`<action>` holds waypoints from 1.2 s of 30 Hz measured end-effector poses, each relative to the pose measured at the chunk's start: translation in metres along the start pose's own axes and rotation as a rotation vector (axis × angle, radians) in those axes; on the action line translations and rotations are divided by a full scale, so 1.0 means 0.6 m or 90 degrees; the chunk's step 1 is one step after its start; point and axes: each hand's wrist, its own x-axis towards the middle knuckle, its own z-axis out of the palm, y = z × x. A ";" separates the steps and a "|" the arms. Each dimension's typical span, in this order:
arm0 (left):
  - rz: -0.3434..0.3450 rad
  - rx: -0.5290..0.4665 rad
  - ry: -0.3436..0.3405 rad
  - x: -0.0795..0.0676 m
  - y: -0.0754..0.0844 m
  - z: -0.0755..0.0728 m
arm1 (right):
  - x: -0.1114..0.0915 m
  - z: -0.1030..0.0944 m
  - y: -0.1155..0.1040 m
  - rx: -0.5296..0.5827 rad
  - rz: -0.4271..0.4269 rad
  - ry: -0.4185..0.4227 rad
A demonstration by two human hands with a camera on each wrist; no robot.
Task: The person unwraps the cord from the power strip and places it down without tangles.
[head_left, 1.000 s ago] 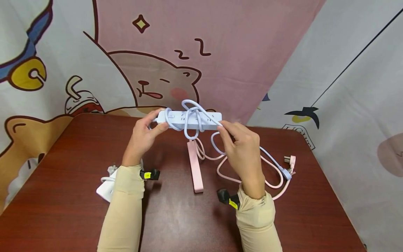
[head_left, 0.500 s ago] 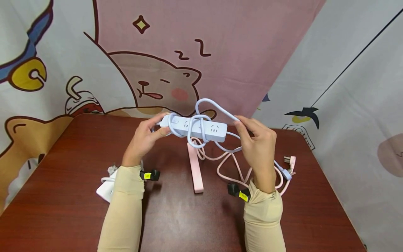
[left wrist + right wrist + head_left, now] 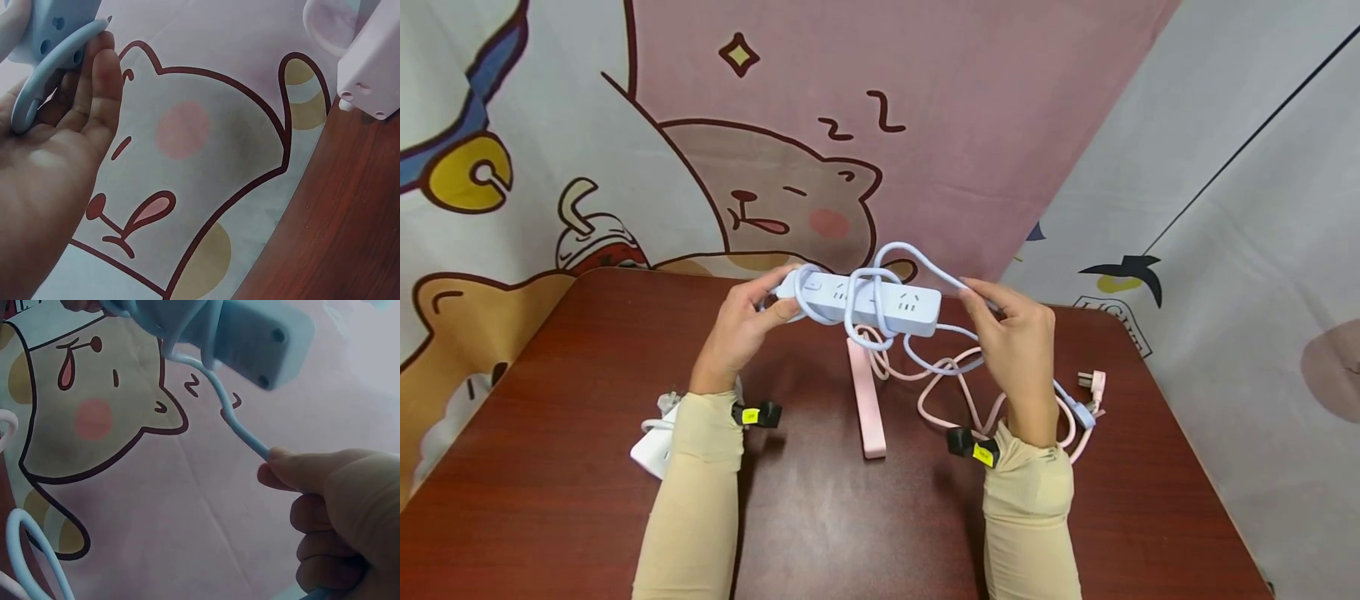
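A pale blue power strip (image 3: 917,310) is held up above the table, its cord (image 3: 883,292) looped several times around the body. My left hand (image 3: 741,325) grips the strip's left end, fingers behind and thumb in front, where the cord leaves it. To the right, my right hand (image 3: 1018,342) pinches the cord between thumb and forefinger, and a loose arc runs from there back to the strip. In the right wrist view the pinched cord (image 3: 247,437) slopes down from the strip (image 3: 269,340). From the right hand the cord drops to a blue plug (image 3: 1082,414) on the table.
Below lies a pink power strip (image 3: 867,400), its pink cord (image 3: 925,408) spread rightward to a pink plug (image 3: 1097,385) beside the blue one. A white power strip (image 3: 651,452) is partly hidden by the left sleeve. A printed curtain (image 3: 962,167) hangs behind the table (image 3: 850,533).
My right hand has moved right, away from the strip's right end, drawing the cord into a wider arc. The strip has shifted slightly right and tilted, its right end lower.
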 end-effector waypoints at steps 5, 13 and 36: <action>-0.001 -0.019 0.012 0.000 0.001 0.000 | 0.000 0.002 0.005 -0.020 0.023 -0.056; -0.012 -0.034 0.031 0.003 -0.002 -0.001 | -0.001 0.001 0.005 -0.020 0.024 -0.082; -0.022 -0.083 0.137 0.008 -0.007 0.003 | -0.005 -0.019 -0.008 -0.015 0.001 -0.174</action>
